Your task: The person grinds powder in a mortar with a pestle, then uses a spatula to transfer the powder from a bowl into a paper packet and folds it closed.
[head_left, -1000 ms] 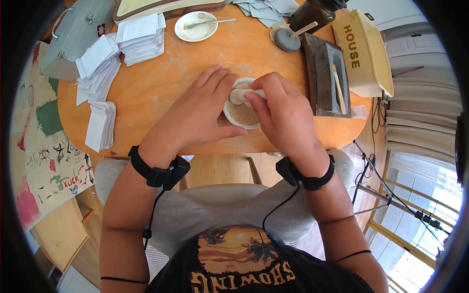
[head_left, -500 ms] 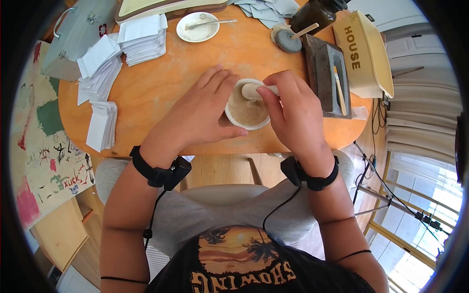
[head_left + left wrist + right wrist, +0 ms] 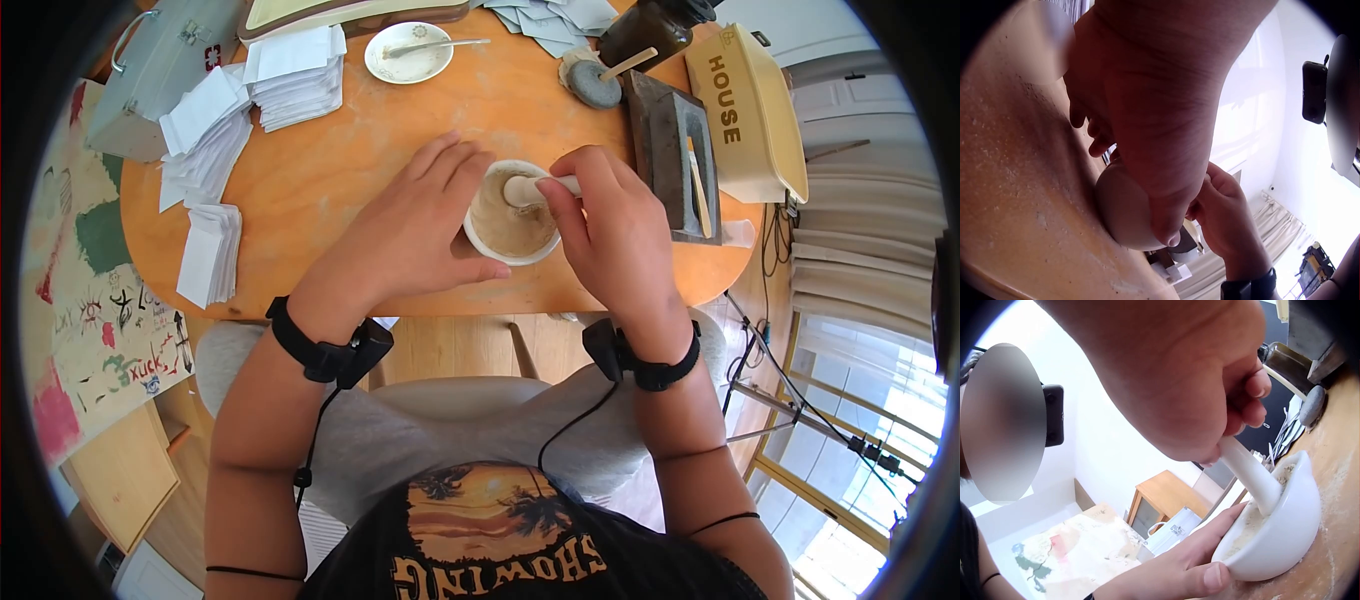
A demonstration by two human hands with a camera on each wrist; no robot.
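Note:
A white mortar (image 3: 512,245) with tan powder inside stands near the table's front edge; the right wrist view shows the white bowl (image 3: 1285,544) and its spout from the side. My right hand (image 3: 622,240) grips the white pestle (image 3: 522,191), whose head rests in the powder toward the far side of the bowl. Around the mortar's left side lies my left hand (image 3: 410,235), thumb and fingers spread and fairly straight, touching its wall. In the left wrist view that thumb lies against the bowl (image 3: 1125,209).
Stacks of white paper (image 3: 295,80) lie at the back left by a metal case (image 3: 165,75). A plate (image 3: 408,66) with a utensil sits at the back. To the right are a grey stone (image 3: 596,85), a dark tray (image 3: 675,150) and a cream box (image 3: 750,120).
The right hand has moved right with the pestle, whose head has shifted right inside the bowl. The mortar sits slightly farther right; the left hand has barely moved.

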